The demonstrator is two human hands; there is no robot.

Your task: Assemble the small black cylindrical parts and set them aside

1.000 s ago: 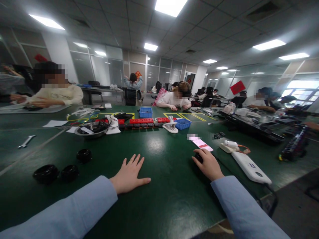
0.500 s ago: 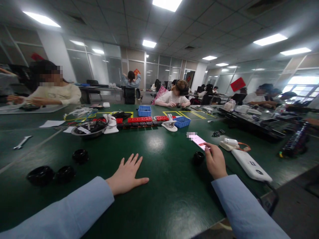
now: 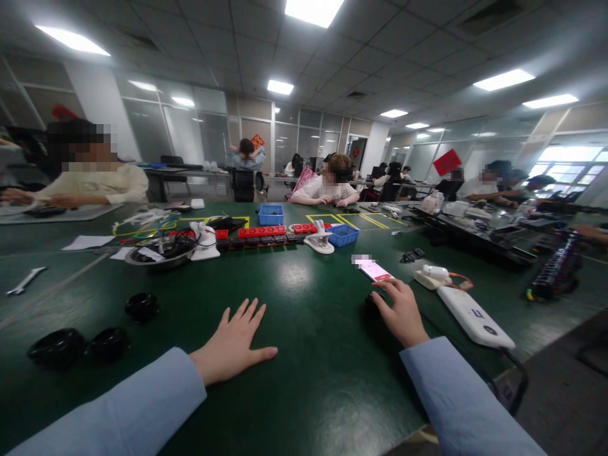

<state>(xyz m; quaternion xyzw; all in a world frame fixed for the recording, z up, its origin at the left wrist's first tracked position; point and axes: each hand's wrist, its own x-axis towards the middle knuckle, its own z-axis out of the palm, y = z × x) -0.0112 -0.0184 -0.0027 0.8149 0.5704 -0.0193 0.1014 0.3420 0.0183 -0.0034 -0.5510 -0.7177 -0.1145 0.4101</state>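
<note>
My left hand (image 3: pixel 232 345) lies flat on the green table (image 3: pixel 304 354), palm down, fingers spread, holding nothing. My right hand (image 3: pixel 400 313) is over a small black round piece (image 3: pixel 371 305), thumb and fingers apart at its near and far sides. The hand partly hides this piece, and whether it touches it I cannot tell. Just beyond the fingertips lies a phone (image 3: pixel 375 270) with a lit pink and white screen. Left of my left hand sit three glossy black ring-shaped pieces, the largest (image 3: pixel 57 348) nearest the left edge.
A white power bank (image 3: pixel 475 316) with a cable lies right of my right hand. Farther back are a metal bowl (image 3: pixel 159 259) of cables, a white clip stand (image 3: pixel 319 239), red blocks in a row (image 3: pixel 262 232) and blue bins (image 3: pixel 344 235). A wrench (image 3: pixel 27 280) lies far left. Co-workers sit around.
My right hand has moved from the phone's near end to the black round piece, its fingers spreading. The left hand stays flat. The view has shifted slightly.
</note>
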